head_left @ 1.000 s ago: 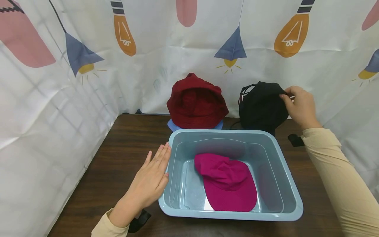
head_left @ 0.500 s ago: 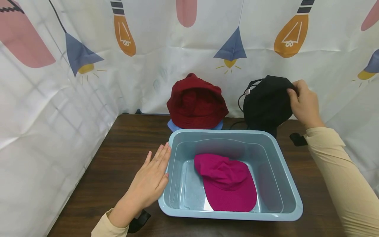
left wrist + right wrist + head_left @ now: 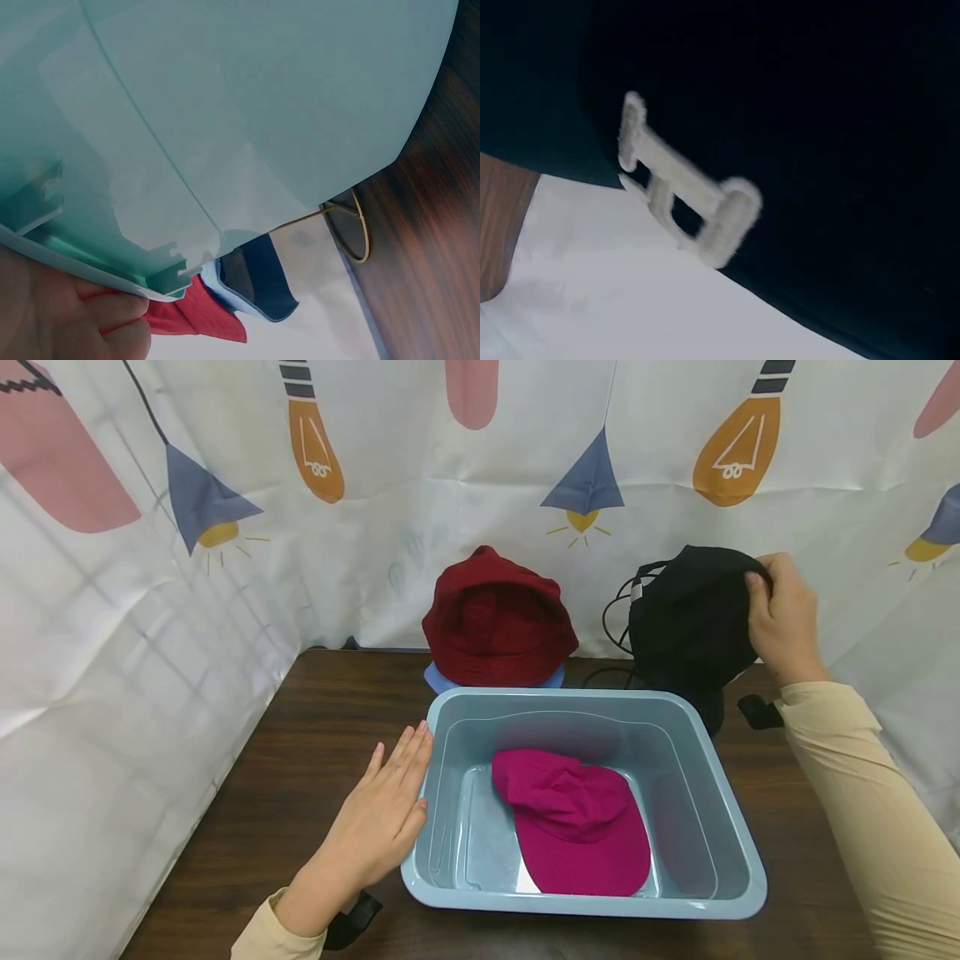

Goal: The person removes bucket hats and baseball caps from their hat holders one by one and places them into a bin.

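My right hand (image 3: 786,620) pinches the edge of a black hat (image 3: 692,620) between thumb and fingers, behind the tub's far right corner. A thin cord loops out from the hat's left side. Dark fabric of the hat, with a white embroidered patch (image 3: 686,184), fills most of the right wrist view. With fingers straight, my left hand (image 3: 378,818) lies against the left side of a light blue plastic tub (image 3: 585,905). Inside that tub is a magenta baseball cap (image 3: 577,827), its brim toward me. The left wrist view shows the tub's outer wall (image 3: 225,112) close up.
Behind the tub, a dark red bucket hat (image 3: 498,647) sits on top of something blue with a brim (image 3: 438,678). The brown wooden table (image 3: 300,735) backs onto a white curtain (image 3: 360,568) printed with lamps.
My right hand has moved up and to the right, lifting the black hat with it. More of the cord shows at its left. My left hand and the tub have stayed put.
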Available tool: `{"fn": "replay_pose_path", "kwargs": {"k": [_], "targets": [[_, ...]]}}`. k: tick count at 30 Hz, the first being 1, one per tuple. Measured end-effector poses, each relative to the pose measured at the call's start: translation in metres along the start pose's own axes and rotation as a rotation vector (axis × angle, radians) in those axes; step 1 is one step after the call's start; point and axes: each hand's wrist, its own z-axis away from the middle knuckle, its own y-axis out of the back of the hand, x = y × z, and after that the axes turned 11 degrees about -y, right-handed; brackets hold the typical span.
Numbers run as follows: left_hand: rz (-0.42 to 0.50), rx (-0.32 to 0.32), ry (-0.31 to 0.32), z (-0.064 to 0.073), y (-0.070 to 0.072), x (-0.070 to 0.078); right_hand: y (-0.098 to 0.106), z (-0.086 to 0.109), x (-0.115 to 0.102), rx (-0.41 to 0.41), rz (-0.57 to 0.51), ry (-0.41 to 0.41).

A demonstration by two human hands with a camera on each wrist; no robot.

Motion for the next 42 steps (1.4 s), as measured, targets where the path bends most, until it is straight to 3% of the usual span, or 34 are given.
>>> {"fn": "replay_pose_path", "kwargs": {"k": [13,24,31,42], "targets": [[0.001,-0.002,0.004,0.001,0.0,0.0,0.004,-0.003,-0.004,0.05,-0.017,0.097],[0.006,0.004,-0.002,0.001,0.0,0.0,0.009,-0.003,-0.007,0.092,0.017,0.078],[0.001,0.009,-0.012,0.001,0.0,0.0,0.014,-0.007,-0.008,0.147,-0.019,0.073],[0.013,-0.011,0.006,0.0,0.0,-0.001,0.024,-0.013,-0.013,0.159,-0.046,0.065]]}}
